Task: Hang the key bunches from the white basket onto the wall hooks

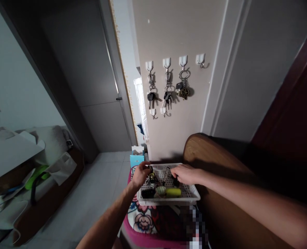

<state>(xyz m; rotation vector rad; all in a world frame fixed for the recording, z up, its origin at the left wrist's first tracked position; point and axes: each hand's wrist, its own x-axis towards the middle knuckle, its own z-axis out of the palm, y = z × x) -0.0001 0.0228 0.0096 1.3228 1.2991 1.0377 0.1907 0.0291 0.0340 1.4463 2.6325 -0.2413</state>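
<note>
A white plastic basket [195,197] with a perforated bottom sits on a pink-rimmed stool [143,238] with a flowered top. My left hand [140,175] is at the basket's left side, fingers curled beside a small black and gold item [151,176]; its exact grip is hidden. Inside the basket's right part, my right hand [185,173] has its fingers closed by a dark item [175,181] too shadowed to name. Between the hands lies a slim light-coloured item [166,175]. Along the near side are a black cylinder [148,193], a pale rounded object [160,191] and a yellow cylinder [173,192].
Key bunches [150,97], [167,98] and a keyring with a brass-coloured wheel charm [184,92] hang from white wall hooks. Other hooks, like the white hook [200,59], carry nothing. A brown wooden panel [210,162] stands right; a blue box [137,159] lies behind the stool.
</note>
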